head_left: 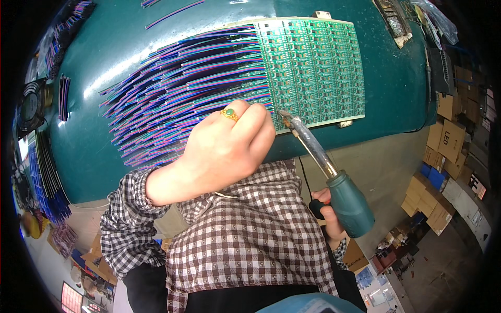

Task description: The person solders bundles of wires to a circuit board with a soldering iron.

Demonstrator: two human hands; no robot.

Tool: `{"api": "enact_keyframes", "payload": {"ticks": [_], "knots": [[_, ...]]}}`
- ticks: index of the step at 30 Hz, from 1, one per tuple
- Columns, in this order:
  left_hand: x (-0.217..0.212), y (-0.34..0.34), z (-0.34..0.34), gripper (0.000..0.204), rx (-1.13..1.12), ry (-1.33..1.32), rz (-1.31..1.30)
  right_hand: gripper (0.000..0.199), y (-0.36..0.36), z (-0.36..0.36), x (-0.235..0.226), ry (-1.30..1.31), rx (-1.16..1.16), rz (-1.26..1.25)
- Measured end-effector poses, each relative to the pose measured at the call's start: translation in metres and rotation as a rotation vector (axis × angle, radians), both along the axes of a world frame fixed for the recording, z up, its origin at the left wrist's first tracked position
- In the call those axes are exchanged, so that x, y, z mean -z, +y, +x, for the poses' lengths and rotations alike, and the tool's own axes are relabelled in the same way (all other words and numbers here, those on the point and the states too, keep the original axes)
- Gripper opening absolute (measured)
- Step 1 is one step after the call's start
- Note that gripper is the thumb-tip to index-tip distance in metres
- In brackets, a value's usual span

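A panel of small green circuit boards [318, 70] lies on the bench, with rows of thin blue, red and dark wires [182, 86] fanning leftward from it. My left hand [227, 141], wearing a ring with a green stone, is closed over the wires at the panel's near left edge. Its fingertips are hidden under the knuckles, so what they pinch does not show. In my right hand [332, 223] is a soldering iron [352, 206] with a dark green handle. The iron's tip is at the near edge of the panel, just right of my left hand; contact is not clear.
The green bench top [394, 94] carries a small wire bundle [63, 98] and a fan [35, 107] at left. Long wire bundles [47, 180] hang over its left edge. A soiled metal holder [392, 21] stands at the far right. Cardboard boxes [446, 141] are stacked beyond the bench.
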State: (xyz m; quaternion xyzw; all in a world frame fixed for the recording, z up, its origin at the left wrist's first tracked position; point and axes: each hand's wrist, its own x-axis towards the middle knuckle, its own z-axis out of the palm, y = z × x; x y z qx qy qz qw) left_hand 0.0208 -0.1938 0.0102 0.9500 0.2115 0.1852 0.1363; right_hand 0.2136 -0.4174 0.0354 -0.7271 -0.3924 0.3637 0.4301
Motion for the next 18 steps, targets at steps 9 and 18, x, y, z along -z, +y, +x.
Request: {"api": "enact_keyframes", "payload": {"ticks": [9, 18], "knots": [[0.012, 0.003, 0.005, 0.022, 0.006, -0.137, 0.103, 0.052, 0.013, -0.010, -0.010, 0.099, 0.085, 0.003], [0.009, 0.003, 0.005, 0.022, 0.006, -0.130, 0.088, 0.057, 0.001, 0.002, 0.000, -0.017, -0.085, 0.001]]}}
